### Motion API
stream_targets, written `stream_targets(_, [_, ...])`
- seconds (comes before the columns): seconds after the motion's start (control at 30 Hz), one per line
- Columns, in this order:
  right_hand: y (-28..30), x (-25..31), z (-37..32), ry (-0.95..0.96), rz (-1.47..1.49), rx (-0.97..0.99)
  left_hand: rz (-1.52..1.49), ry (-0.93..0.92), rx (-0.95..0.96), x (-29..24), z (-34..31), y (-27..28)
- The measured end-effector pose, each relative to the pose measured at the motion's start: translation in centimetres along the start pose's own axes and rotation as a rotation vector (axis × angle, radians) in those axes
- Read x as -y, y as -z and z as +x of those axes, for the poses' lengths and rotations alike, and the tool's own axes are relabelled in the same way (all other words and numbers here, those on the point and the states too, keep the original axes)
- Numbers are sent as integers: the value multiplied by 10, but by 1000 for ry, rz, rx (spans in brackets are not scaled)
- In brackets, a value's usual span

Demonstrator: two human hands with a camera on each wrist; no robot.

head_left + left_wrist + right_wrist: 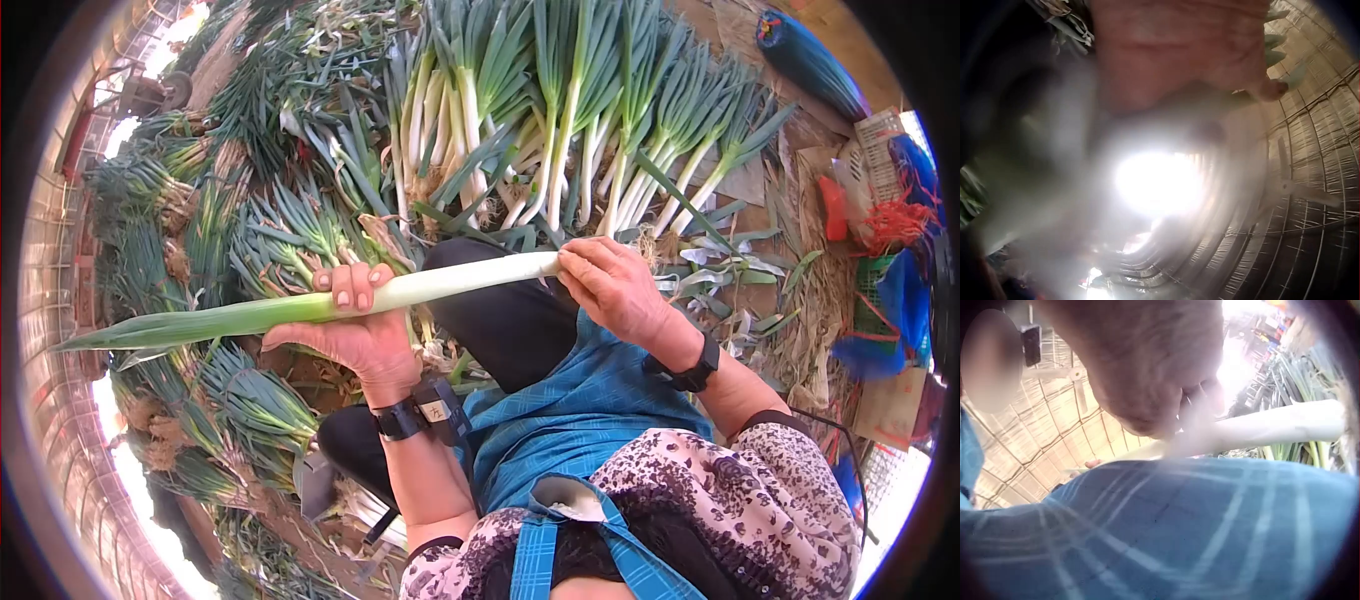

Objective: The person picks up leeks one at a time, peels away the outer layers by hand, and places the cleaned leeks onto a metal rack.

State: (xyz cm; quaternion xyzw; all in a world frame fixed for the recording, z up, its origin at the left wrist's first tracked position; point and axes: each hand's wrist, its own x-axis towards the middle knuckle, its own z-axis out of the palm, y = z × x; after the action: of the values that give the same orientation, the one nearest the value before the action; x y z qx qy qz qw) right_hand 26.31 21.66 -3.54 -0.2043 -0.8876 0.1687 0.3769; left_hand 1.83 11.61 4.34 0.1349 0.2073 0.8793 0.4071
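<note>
One long leek (440,283) lies across the lap, its green leaf tip to the left and its white end to the right. My left hand (350,325) holds it from below around the middle, fingers curled over the top. The thumb and fingers of my right hand (615,290) pinch the white end. In the right wrist view, the white stalk (1285,425) passes beside my right hand (1154,362); the fingertips are blurred. The left wrist view shows the palm of my left hand (1185,50) close up, and the stalk there is too blurred to make out clearly.
Trimmed leeks (560,130) with white stalks lie in a row beyond the knees. Bundles of leeks (250,400) cover the ground at left. Loose leaves and peelings (740,280) are scattered at right, near a green crate (876,295) and blue bags. A blue checked apron (600,390) covers the lap.
</note>
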Motion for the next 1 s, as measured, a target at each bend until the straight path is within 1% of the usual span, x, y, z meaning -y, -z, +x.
stream_targets(0.1, [1, 10, 7, 55, -2, 28, -3, -18, 3, -10, -7, -4])
stream_targets(0.13, [-1, 11, 7, 62, -1, 32, 0, -25, 34, -13, -9, -3])
stream_targets(0.2, [-4, 13, 6, 121, -9, -9, -1, -36, 64, -18, -13, -1])
stream_targets(0.33, [-6, 24, 10, 89, 1, -18, 20, -55, 63, -28, -19, -6])
stream_targets(0.4, [-8, 28, 11, -78, 52, -55, 36, -68, 70, -34, -25, -8])
stream_targets(0.43, [-8, 27, 10, -75, 49, -53, 39, -59, 136, -38, -28, -7])
stream_targets(0.47, [-9, 22, 7, -333, 133, -31, 39, -50, 203, -41, -30, -7])
stream_targets(0.5, [-10, 15, 1, -593, 216, -8, 32, -51, 204, -45, -33, -8])
stream_targets(0.53, [-13, -1, -8, -638, 198, -74, 40, -66, 219, -49, -36, -9])
stream_targets(0.57, [-10, -19, -22, -721, 134, -61, 49, -83, 234, -54, -39, -8])
stream_targets(0.6, [-11, -43, -42, -733, -15, -86, 36, -86, 244, -58, -41, -5])
stream_targets(0.63, [-5, -65, -63, -717, -198, -46, 30, -90, 246, -64, -43, -2])
stream_targets(0.67, [-3, -90, -88, -747, -376, -19, 33, -114, 220, -69, -45, 1])
stream_targets(0.7, [6, -112, -114, -861, -410, 58, 39, -137, 192, -74, -47, 4])
stream_targets(0.73, [14, -136, -142, -950, -472, 262, 26, -137, 194, -80, -50, 8])
stream_targets(0.77, [18, -129, -140, -943, -473, 261, 24, -144, 195, -82, -50, 11])
stream_targets(0.83, [32, -98, -125, -747, -278, 88, 26, -157, 158, -85, -53, 17])
stream_targets(0.87, [32, -62, -91, -824, -118, 75, 32, -151, 151, -84, -56, 20])
stream_targets(0.9, [24, -42, -75, -801, 124, 39, 69, -184, 58, -82, -55, 21])
stream_targets(0.93, [14, -23, -60, -681, 205, 48, 104, -222, -33, -80, -54, 20])
stream_targets(0.97, [6, -7, -46, -420, 124, 15, 101, -227, -28, -77, -54, 16])
stream_targets(1.0, [9, 19, -23, -337, 67, 54, 107, -258, -100, -75, -55, 11])
